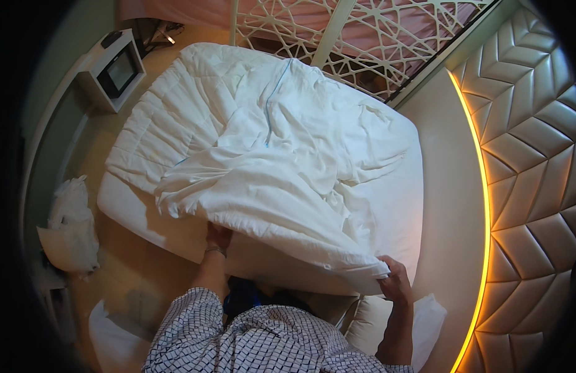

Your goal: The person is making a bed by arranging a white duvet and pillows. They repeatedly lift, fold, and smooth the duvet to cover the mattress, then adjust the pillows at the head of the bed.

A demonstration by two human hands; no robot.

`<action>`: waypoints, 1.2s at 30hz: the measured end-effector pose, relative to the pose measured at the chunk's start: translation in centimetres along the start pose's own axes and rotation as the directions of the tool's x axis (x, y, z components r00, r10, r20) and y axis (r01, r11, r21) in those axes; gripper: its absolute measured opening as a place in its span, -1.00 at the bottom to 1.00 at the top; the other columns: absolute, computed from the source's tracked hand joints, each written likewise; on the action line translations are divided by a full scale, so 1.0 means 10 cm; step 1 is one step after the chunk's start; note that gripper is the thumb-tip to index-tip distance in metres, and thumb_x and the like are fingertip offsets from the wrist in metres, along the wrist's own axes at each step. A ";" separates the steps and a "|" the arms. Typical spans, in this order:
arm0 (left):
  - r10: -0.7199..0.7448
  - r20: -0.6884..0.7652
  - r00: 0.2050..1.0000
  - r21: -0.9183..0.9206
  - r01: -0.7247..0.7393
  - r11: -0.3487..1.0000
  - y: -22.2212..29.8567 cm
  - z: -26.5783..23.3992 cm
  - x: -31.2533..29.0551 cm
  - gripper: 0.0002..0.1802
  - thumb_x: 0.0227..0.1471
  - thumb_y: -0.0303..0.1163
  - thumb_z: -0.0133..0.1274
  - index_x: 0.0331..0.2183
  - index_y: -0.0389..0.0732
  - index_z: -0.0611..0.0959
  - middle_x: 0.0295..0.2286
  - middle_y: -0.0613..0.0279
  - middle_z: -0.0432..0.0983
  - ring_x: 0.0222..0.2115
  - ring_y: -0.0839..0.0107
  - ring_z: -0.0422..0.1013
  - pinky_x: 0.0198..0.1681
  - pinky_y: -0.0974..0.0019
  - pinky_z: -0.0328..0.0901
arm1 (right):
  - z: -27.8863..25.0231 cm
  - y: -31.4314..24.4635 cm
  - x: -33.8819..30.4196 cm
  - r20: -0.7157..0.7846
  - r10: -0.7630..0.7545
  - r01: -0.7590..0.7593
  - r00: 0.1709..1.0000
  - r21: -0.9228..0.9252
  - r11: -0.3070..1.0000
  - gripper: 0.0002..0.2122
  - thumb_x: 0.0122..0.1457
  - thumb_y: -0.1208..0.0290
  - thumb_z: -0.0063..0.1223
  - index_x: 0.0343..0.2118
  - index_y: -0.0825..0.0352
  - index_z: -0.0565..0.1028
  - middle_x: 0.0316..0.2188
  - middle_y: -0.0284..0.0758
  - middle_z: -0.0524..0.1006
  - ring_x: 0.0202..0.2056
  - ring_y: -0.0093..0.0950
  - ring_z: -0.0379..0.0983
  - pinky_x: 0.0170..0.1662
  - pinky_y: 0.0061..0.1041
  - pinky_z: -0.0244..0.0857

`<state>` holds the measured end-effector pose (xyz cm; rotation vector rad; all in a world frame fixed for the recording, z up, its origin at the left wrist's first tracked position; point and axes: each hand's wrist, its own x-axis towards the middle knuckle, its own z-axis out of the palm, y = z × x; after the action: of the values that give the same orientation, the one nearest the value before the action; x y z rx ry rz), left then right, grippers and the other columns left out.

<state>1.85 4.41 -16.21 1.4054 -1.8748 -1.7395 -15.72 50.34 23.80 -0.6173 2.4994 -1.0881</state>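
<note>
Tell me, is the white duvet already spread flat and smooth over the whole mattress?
No, the white duvet lies bunched and creased, leaving bare mattress at the near left, while the right hand grips its corner.

To my right runs a padded headboard wall point(530, 161) in a chevron pattern, its curved edge lined by a glowing amber light strip point(481, 205). Ahead of me stands a white lattice screen point(338, 37) with geometric cut-outs, pinkish fabric behind it. At my far left sits a small white box-like unit point(111, 71) with a dark front. The floor point(139, 261) is warm tan. Pillows point(70, 236) lie heaped on it by the greenish wall point(51, 155).
</note>
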 end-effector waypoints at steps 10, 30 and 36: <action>-0.428 -0.043 0.903 -0.789 0.232 0.569 0.28 -0.42 0.13 -0.44 0.24 0.01 -0.08 0.05 -0.24 0.50 -0.04 0.10 0.50 -0.06 0.00 0.42 -0.01 -0.12 0.38 | -0.23 -0.11 -0.34 0.031 0.095 -0.094 0.995 -0.016 0.995 -0.81 0.10 0.51 0.21 -0.22 0.41 0.57 -0.38 -0.25 0.63 -0.33 -0.52 0.55 -0.22 -0.49 0.42; 0.234 -0.406 0.883 -0.420 -0.408 0.811 3.53 -0.73 0.02 -0.69 0.11 -0.16 0.14 -0.38 -0.25 0.61 -0.54 0.39 0.45 -0.53 0.50 0.35 -0.47 0.32 0.24 | -0.26 0.19 -0.31 -0.256 0.036 -0.025 0.966 0.048 0.999 -0.82 0.09 0.56 0.09 -0.23 0.42 0.57 -0.42 -0.14 0.63 -0.35 -0.46 0.56 -0.21 -0.46 0.40; 0.668 -0.410 0.621 -0.175 -0.773 0.610 4.38 -0.13 -1.83 -0.73 0.16 -0.28 0.14 -0.37 -0.33 0.61 -0.47 0.34 0.51 -0.49 0.52 0.35 -0.39 0.35 0.28 | -0.91 0.31 -0.45 -0.659 -0.044 0.155 0.751 0.111 0.982 -0.84 0.17 0.57 0.04 -0.20 0.45 0.55 -0.29 -0.28 0.59 -0.23 -0.50 0.48 -0.07 -0.46 0.35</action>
<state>-8.76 10.17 29.74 0.5638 -1.5385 -1.2307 -16.94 60.04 27.97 -0.3556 2.9214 -1.7853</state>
